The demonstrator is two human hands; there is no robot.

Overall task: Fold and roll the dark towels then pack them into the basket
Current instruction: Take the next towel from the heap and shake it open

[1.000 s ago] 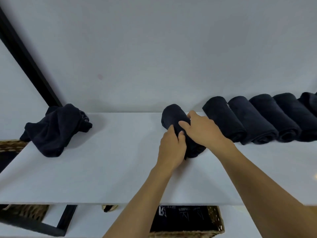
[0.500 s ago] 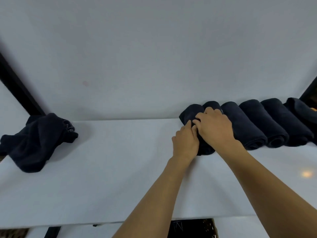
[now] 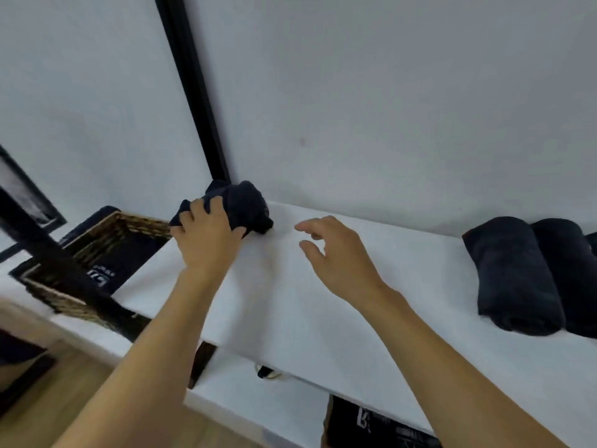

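- The left hand gripped a crumpled towel, fingers curled over its near side. The towel sat at the far left end of the table, against the wall and just beside the basket.
- The right hand hovered above the table, fingers loosely spread and bent, holding nothing. It was near the towel but not touching it.
- Done, by the look of it: two rolls lay side by side and touching at the right of the table, with a sliver of a third at the frame's edge.
- Left, as I judged it: the crumpled towel was neither folded nor rolled, and it seemed the last loose one in view.
- None of the rolls were in a basket, so packing had not yet begun for them.
- Writing: dark cloth inside the basket bore white lettering, too blurred to read.
- A lower basket under the table held dark material with a white mark like a "B" and smaller lines beside it, all illegible.
- No brand could be made out anywhere.
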